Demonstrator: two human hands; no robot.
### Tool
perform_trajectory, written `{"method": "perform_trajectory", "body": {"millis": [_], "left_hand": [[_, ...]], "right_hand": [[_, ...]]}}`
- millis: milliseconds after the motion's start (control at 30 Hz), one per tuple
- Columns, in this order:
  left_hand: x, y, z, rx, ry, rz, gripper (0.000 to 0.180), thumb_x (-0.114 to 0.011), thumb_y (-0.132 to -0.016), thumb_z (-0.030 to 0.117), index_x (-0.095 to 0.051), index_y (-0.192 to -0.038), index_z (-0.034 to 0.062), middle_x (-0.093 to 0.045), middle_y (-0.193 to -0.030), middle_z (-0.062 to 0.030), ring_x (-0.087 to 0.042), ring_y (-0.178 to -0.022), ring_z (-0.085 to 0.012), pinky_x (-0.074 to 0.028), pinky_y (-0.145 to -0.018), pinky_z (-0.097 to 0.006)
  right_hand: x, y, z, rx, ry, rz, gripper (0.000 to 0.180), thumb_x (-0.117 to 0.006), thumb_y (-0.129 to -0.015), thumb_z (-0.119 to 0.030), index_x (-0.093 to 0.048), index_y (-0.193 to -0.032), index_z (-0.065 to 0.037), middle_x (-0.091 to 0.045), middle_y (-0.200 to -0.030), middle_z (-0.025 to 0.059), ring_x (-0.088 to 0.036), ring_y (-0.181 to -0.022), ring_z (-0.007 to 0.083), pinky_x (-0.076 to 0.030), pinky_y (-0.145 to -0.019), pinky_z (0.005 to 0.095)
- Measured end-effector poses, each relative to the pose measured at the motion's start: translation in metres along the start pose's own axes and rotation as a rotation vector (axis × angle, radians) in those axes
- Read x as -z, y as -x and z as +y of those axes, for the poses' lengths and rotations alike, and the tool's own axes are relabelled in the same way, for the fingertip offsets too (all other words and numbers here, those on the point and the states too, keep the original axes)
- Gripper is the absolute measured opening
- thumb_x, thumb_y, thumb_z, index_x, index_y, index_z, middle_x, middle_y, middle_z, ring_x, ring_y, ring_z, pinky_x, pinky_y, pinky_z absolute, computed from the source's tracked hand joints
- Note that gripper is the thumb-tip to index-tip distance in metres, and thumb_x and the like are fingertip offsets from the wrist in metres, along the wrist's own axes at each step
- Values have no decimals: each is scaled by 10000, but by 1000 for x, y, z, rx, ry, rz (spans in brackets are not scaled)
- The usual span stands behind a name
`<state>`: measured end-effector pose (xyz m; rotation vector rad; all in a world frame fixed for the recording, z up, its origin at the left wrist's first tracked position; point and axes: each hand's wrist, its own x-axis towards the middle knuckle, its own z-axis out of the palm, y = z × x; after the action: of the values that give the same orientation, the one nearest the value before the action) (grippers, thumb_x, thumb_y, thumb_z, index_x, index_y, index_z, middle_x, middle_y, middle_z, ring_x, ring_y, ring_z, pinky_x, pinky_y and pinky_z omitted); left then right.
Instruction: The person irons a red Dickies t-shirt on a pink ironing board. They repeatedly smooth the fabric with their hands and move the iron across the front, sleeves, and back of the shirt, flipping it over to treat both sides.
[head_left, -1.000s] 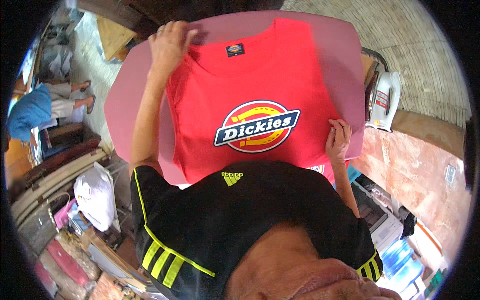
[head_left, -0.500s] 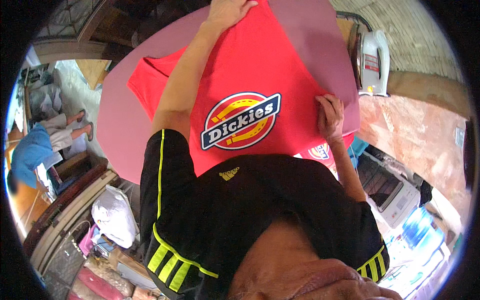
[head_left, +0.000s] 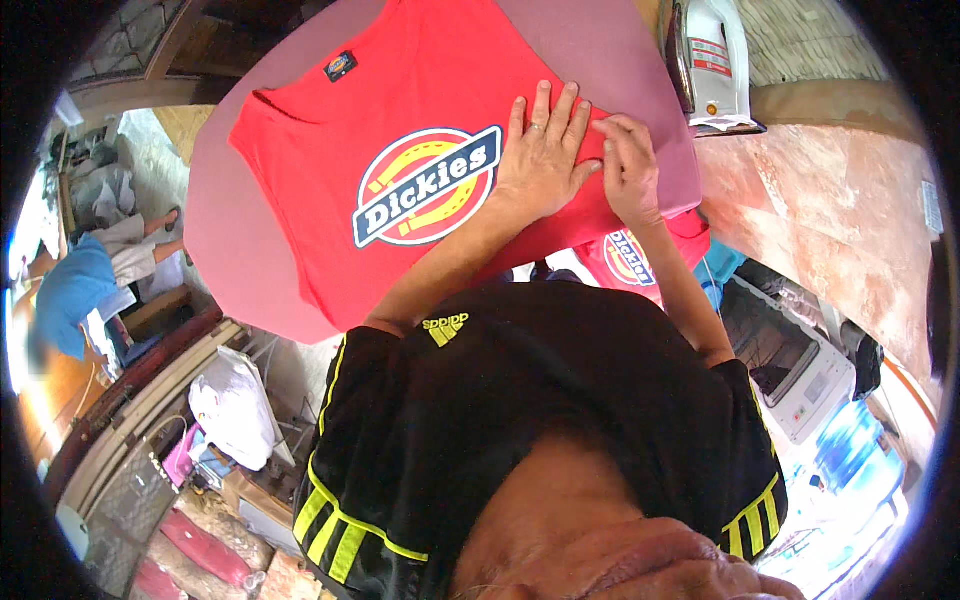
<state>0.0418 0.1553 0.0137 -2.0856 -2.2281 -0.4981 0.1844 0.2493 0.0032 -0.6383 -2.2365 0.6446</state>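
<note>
A red sleeveless shirt (head_left: 440, 90) with a round yellow-and-blue print lies spread over a mauve padded ironing board (head_left: 235, 210). Its dark neck label shows near the upper left. My left hand (head_left: 545, 150) rests flat on the cloth to the right of the print, fingers spread. Beside it, my right hand (head_left: 630, 170) is at the shirt's right edge, its fingers bent together on the cloth. The fingertips' hold is partly hidden. A second red garment (head_left: 625, 262) with a similar print hangs below my right wrist.
A white clothes iron (head_left: 715, 65) stands at the board's far right. To the lower right are a white appliance (head_left: 790, 360) and a blue water bottle (head_left: 850, 440). At left, a person in blue (head_left: 75, 300) sits apart; a white bag (head_left: 230, 405) lies nearer me.
My left hand has come from the shirt's far edge down to lie flat beside the print. The shirt has shifted left and turned slightly, showing its neckline. My right hand has moved a little farther away.
</note>
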Motion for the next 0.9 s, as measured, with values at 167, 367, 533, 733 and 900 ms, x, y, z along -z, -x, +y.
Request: {"method": "perform_trajectory", "body": {"millis": [167,367,533,733,900], "left_hand": [[-9,5,5,66,53,15,771,-554,-945,532,-393,-1510,33,-250,-1628,-172,-217,-1494,-437,-196,-1176,-619],[-12,26,47,17,90,-47,645,-570,-947,520,-444,-1512,234,-252,-1634,-136,-212,-1495,-433,-189,-1163,-666],[-13,24,47,-77,66,-83,576,-582,-955,466,-463,-1498,317,-254,-1649,-46,-196,-1513,-395,-183,-1167,-677],[-19,25,60,-248,173,-105,511,-588,-963,428,-523,-1447,274,-325,-1624,-12,-227,-1521,-302,-191,-1191,-626],[-8,25,33,-190,447,64,402,-594,-981,350,-610,-1351,194,-506,-1498,-51,-398,-1436,-263,-292,-1156,-553]], "right_hand": [[12,0,14,59,25,-38,227,-578,-916,24,-687,-1107,-32,-654,-1113,154,-626,-1051,340,-505,-918,415],[73,-53,66,-76,-32,-13,225,-640,-914,-61,-664,-1138,-60,-670,-1080,182,-660,-971,373,-535,-848,436],[140,-119,132,278,644,73,339,-639,-953,-166,-601,-1233,21,-684,-1019,134,-656,-839,209,-526,-763,347],[133,-156,142,-703,-443,-186,324,-702,-942,-290,-593,-1089,-22,-601,-770,32,-564,-638,123,-466,-569,276],[144,-158,100,-725,-306,-243,363,-609,-1004,-412,-545,-959,-58,-485,-640,-9,-422,-465,80,-343,-430,250]]}}
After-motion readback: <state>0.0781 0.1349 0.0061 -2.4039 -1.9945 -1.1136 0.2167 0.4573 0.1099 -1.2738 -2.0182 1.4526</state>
